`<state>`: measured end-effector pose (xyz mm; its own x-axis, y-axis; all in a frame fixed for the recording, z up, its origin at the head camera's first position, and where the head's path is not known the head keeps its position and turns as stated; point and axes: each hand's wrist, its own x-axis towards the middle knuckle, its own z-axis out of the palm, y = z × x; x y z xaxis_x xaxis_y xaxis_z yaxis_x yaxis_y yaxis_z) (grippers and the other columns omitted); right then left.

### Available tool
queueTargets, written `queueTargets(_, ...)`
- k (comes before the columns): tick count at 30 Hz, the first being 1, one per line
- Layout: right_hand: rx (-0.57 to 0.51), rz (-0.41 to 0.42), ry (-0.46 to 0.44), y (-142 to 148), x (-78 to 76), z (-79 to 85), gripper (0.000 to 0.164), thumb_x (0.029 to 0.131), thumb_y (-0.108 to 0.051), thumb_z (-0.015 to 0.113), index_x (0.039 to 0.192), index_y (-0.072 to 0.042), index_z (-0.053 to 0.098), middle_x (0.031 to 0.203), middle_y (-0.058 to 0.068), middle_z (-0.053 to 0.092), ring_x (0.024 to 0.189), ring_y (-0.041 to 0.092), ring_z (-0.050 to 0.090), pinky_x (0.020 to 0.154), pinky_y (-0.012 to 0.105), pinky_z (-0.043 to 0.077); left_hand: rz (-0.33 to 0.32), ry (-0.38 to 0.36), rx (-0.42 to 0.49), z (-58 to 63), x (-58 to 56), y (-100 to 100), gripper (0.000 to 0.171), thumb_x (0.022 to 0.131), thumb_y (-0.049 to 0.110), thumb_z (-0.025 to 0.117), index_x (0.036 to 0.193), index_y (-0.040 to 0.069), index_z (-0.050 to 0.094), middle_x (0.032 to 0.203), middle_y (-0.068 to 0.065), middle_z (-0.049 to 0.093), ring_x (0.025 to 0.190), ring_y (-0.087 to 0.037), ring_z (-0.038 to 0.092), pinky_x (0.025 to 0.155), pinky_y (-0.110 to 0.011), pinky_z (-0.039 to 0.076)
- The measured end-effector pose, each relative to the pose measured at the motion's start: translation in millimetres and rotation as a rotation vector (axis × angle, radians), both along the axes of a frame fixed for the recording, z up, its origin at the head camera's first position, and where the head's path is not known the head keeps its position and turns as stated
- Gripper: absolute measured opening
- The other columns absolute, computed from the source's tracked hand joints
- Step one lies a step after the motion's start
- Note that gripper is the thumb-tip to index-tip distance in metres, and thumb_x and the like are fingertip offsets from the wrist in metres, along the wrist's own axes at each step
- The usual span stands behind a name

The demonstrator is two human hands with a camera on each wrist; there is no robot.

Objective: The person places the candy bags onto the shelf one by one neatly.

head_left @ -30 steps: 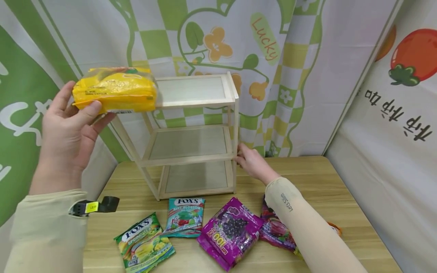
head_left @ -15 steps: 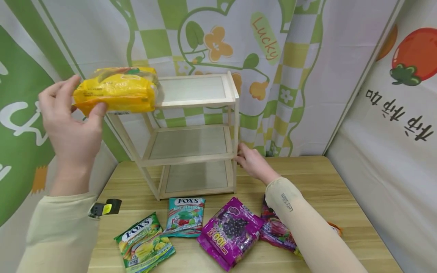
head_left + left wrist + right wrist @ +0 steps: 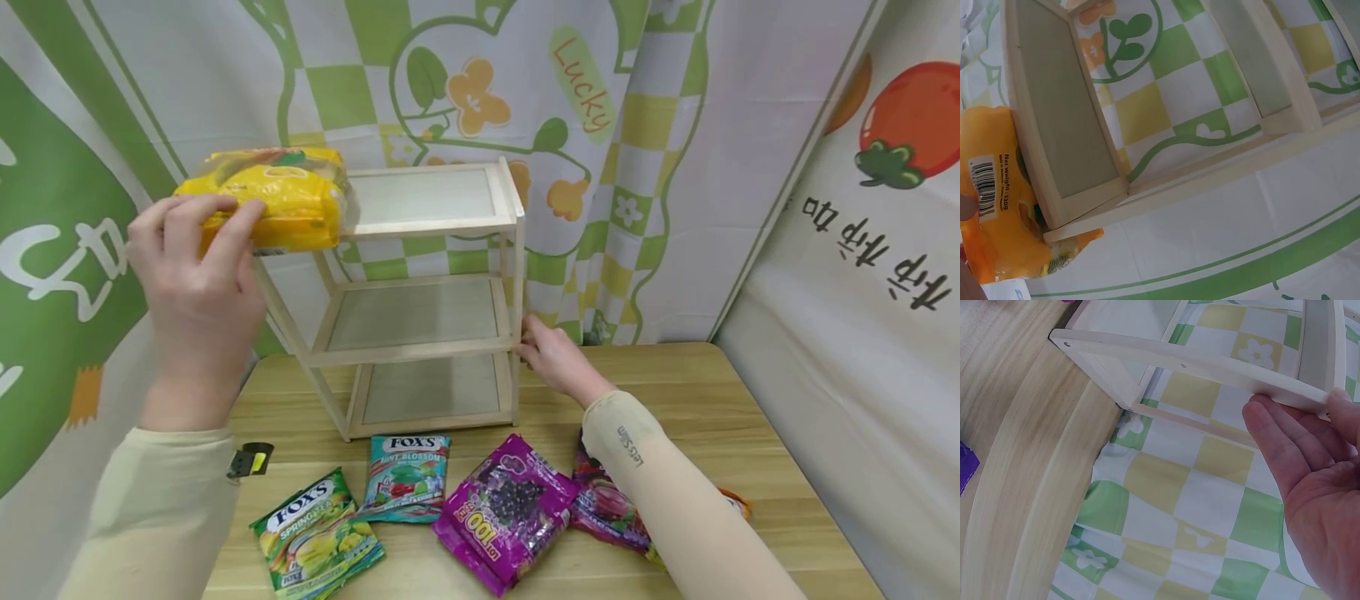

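A yellow candy bag [image 3: 296,196] lies on the left end of the top shelf of a white three-tier rack [image 3: 416,356], its near side jutting past the front edge. My left hand [image 3: 197,287] presses its fingers against the front of that bag; the thumb is hidden in the head view. The left wrist view shows the bag's orange underside [image 3: 997,247], with a barcode and a fingertip at it. On the rack's right side, my right hand [image 3: 558,360] grips the upright by the middle tier. In the right wrist view the thumb and fingers [image 3: 1282,447] lie either side of that wooden bar.
Before the rack on the wooden table [image 3: 660,383] lie a green Fox's bag [image 3: 318,533], a teal Fox's bag [image 3: 408,479] and a purple grape bag [image 3: 506,512]. A dark red-purple bag [image 3: 607,504] is partly under my right forearm. A patterned curtain [image 3: 480,92] hangs behind.
The left hand has gone from holding the yellow bag at its left end to pressing its front face, moving right and lower. The bag has shifted slightly right. My right hand stays put.
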<state>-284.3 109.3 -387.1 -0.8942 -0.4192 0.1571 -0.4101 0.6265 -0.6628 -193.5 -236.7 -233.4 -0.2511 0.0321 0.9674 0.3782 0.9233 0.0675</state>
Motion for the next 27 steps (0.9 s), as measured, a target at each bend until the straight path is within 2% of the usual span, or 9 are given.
queueTargets(4,-0.003,0.000,-0.009,-0.7,0.4,0.2,0.015,0.108,-0.018,0.053,0.119,-0.007,0.052,0.064,0.001,0.055,0.052,0.012,0.037,0.048,0.027,0.034,0.018,0.023,-0.024,-3.2,-0.8,0.3,0.026,0.103,0.000,0.052,0.119,0.003,0.073,0.122,-0.022,0.065,0.123,-0.044,0.051,0.111,-0.052,0.038)
queueTargets(8,-0.004,-0.003,-0.017,-0.9,1.2,0.9,0.016,0.108,-0.018,0.052,0.119,-0.007,0.051,0.063,0.001,0.052,0.051,0.012,0.036,0.048,0.028,0.033,0.002,0.034,-0.048,-5.6,-1.9,-1.7,0.024,0.101,0.002,0.058,0.120,0.003,0.073,0.122,-0.022,0.066,0.123,-0.044,0.054,0.112,-0.051,0.040)
queueTargets(15,0.008,-0.002,-0.011,-0.9,1.7,0.7,0.016,0.108,-0.018,0.051,0.120,-0.007,0.051,0.065,0.004,0.053,0.050,0.012,0.035,0.048,0.028,0.033,0.005,-0.024,-0.101,-8.2,-1.6,-7.7,0.030,0.098,0.012,0.067,0.127,0.004,0.070,0.127,-0.023,0.064,0.126,-0.047,0.050,0.114,-0.053,0.036)
queueTargets(21,0.008,-0.001,-0.015,-0.7,1.1,-0.4,0.017,0.109,-0.018,0.051,0.121,-0.007,0.051,0.065,0.002,0.053,0.050,0.012,0.035,0.048,0.027,0.033,0.026,-0.049,-0.099,-7.2,-3.0,-5.8,0.031,0.099,0.015,0.068,0.129,0.005,0.069,0.129,-0.023,0.063,0.127,-0.046,0.048,0.114,-0.054,0.034)
queueTargets(27,0.019,-0.003,-0.003,-0.7,-0.2,-0.9,0.018,0.108,-0.018,0.052,0.121,-0.006,0.051,0.065,0.002,0.054,0.051,0.011,0.036,0.048,0.028,0.033,0.054,-0.038,-0.079,-4.8,-6.4,-2.4,0.029,0.100,0.014,0.067,0.127,0.006,0.070,0.127,-0.022,0.063,0.128,-0.045,0.049,0.114,-0.054,0.034)
